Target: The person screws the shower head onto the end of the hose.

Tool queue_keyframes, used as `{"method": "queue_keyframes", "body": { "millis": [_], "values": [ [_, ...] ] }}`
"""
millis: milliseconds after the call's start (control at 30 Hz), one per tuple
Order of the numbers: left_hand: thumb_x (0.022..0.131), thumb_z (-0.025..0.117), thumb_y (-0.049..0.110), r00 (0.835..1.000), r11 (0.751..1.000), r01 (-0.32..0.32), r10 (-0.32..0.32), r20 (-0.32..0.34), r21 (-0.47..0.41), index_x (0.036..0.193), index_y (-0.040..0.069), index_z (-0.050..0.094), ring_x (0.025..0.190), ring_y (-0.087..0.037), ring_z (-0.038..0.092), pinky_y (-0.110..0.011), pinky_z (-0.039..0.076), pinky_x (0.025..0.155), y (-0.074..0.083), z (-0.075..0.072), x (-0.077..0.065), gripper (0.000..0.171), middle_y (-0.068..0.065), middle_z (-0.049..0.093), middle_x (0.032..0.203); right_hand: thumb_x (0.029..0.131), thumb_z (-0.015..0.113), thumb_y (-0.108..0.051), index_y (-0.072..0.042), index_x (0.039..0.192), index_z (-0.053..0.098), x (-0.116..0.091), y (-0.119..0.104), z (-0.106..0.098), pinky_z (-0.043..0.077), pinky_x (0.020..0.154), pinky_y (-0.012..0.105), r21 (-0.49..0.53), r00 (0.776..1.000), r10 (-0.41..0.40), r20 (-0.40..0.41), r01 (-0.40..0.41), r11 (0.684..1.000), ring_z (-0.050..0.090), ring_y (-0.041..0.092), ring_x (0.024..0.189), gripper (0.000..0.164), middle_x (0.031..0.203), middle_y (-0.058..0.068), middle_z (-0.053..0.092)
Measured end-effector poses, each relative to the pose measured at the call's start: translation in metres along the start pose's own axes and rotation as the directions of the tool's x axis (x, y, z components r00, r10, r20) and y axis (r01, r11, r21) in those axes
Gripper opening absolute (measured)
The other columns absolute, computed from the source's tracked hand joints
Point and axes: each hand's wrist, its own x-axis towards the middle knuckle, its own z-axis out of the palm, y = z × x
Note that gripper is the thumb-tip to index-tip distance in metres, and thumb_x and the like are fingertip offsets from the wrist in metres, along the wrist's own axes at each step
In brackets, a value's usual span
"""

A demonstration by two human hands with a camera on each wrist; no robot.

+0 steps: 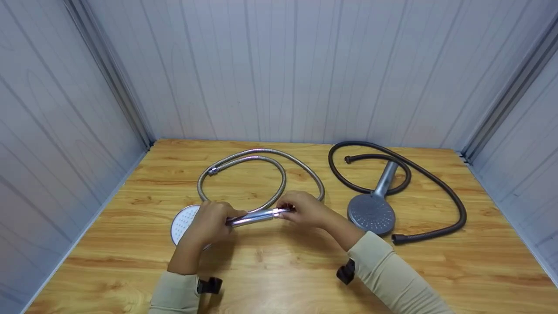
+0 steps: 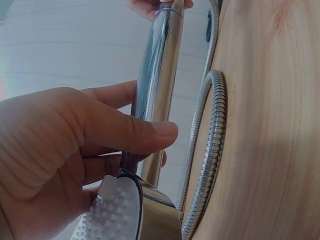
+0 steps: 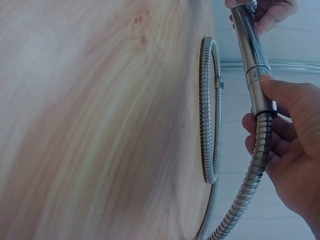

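In the head view my left hand (image 1: 213, 223) grips the chrome handle of a shower head (image 1: 185, 221) with a white nozzle face. The left wrist view shows the thumb across the handle (image 2: 159, 65), close to the head. My right hand (image 1: 305, 210) pinches the metal end fitting (image 3: 260, 97) of a silver shower hose (image 3: 245, 192) between thumb and fingers. That fitting sits in line against the handle's end, with the ribbed hose curving away below it. The hose's other end (image 1: 212, 170) lies on the table within the loops.
A grey shower head (image 1: 371, 213) lies face up on the wooden table (image 1: 270, 279) at the right. Around its handle loops a dark hose (image 1: 453, 196), its near end beside the grey head. Pale panel walls (image 1: 279, 69) enclose the back and both sides.
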Motion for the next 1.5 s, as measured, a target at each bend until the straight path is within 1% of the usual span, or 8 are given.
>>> {"method": "queue_keyframes", "body": {
  "millis": [300, 533, 733, 867, 1033, 1133, 1267, 1500],
  "values": [
    [0.068, 0.074, -0.007, 0.999, 0.999, 0.041, -0.041, 0.033, -0.001, 0.103, 0.020, 0.079, 0.057, -0.011, 0.040, -0.034, 0.026, 0.063, 0.0009, -0.0011, 0.0001, 0.044, 0.003, 0.072, 0.075, 0.093, 0.067, -0.016, -0.005, 0.104, 0.072, 0.0000, -0.0023, -0.0008, 0.049, 0.074, 0.030, -0.038, 1.000, 0.011, 0.017, -0.010, 0.999, 0.059, 0.014, 0.085, 0.017, 0.097, 0.004, 0.068],
    [0.070, 0.074, -0.008, 0.996, 0.997, 0.070, -0.069, 0.052, -0.020, 0.104, 0.019, 0.078, 0.058, -0.012, 0.040, -0.034, 0.026, 0.065, 0.0016, -0.0017, -0.0008, 0.043, 0.002, 0.072, 0.076, 0.092, 0.068, -0.014, -0.005, 0.103, 0.073, -0.0004, -0.0047, -0.0002, 0.049, 0.073, 0.029, -0.030, 0.998, 0.057, 0.027, -0.056, 0.998, 0.059, 0.013, 0.083, 0.016, 0.096, 0.004, 0.068],
    [0.068, 0.072, -0.007, 0.999, 1.000, 0.015, -0.015, 0.030, -0.003, 0.103, 0.019, 0.079, 0.056, -0.011, 0.038, -0.033, 0.026, 0.062, 0.0004, -0.0014, -0.0009, 0.044, 0.002, 0.071, 0.073, 0.091, 0.069, -0.018, -0.006, 0.103, 0.072, -0.0008, -0.0046, 0.0014, 0.049, 0.072, 0.027, -0.002, 0.996, 0.085, 0.016, -0.085, 0.996, 0.057, 0.011, 0.082, 0.017, 0.093, 0.001, 0.065],
    [0.066, 0.070, -0.009, 1.000, 1.000, -0.018, 0.018, 0.011, 0.005, 0.102, 0.019, 0.079, 0.055, -0.010, 0.036, -0.032, 0.026, 0.062, -0.0007, -0.0012, -0.0008, 0.047, 0.004, 0.069, 0.068, 0.089, 0.071, -0.018, -0.005, 0.107, 0.068, -0.0020, -0.0037, 0.0016, 0.050, 0.076, 0.029, 0.016, 0.997, 0.072, 0.008, -0.072, 0.997, 0.059, 0.016, 0.088, 0.022, 0.100, 0.004, 0.061],
    [0.067, 0.073, -0.007, 0.998, 0.999, 0.046, -0.045, 0.044, -0.027, 0.104, 0.020, 0.078, 0.056, -0.011, 0.038, -0.034, 0.026, 0.065, 0.0003, -0.0020, -0.0007, 0.046, 0.010, 0.062, 0.062, 0.083, 0.076, -0.010, -0.002, 0.108, 0.064, -0.0021, -0.0030, 0.0016, 0.050, 0.080, 0.031, 0.027, 0.998, 0.055, -0.013, -0.055, 0.998, 0.059, 0.021, 0.093, 0.029, 0.104, 0.007, 0.056],
    [0.069, 0.075, -0.007, 0.996, 0.996, 0.075, -0.072, 0.060, -0.041, 0.105, 0.020, 0.078, 0.057, -0.011, 0.040, -0.035, 0.026, 0.067, 0.0010, -0.0027, -0.0004, 0.044, 0.009, 0.066, 0.066, 0.082, 0.076, -0.004, -0.003, 0.105, 0.062, -0.0021, -0.0036, 0.0014, 0.051, 0.078, 0.029, 0.036, 0.998, 0.050, -0.024, -0.049, 0.998, 0.059, 0.019, 0.091, 0.027, 0.101, 0.005, 0.056],
    [0.070, 0.073, -0.008, 0.995, 0.996, 0.074, -0.071, 0.067, -0.042, 0.104, 0.020, 0.078, 0.057, -0.012, 0.040, -0.035, 0.026, 0.067, 0.0014, -0.0033, 0.0000, 0.044, 0.005, 0.072, 0.076, 0.081, 0.075, 0.001, -0.005, 0.100, 0.062, -0.0023, -0.0038, 0.0017, 0.051, 0.075, 0.027, 0.053, 0.999, 0.042, -0.034, -0.041, 0.998, 0.058, 0.016, 0.087, 0.023, 0.097, 0.004, 0.058],
    [0.069, 0.074, -0.008, 0.992, 0.993, 0.102, -0.097, 0.078, -0.064, 0.105, 0.019, 0.078, 0.058, -0.013, 0.040, -0.035, 0.027, 0.069, 0.0015, -0.0034, -0.0004, 0.045, 0.004, 0.072, 0.075, 0.081, 0.076, 0.000, -0.007, 0.097, 0.064, -0.0004, -0.0009, 0.0037, 0.050, 0.073, 0.028, 0.032, 0.999, 0.024, -0.040, -0.023, 0.999, 0.058, 0.015, 0.085, 0.021, 0.094, 0.003, 0.060]
  ]
}}
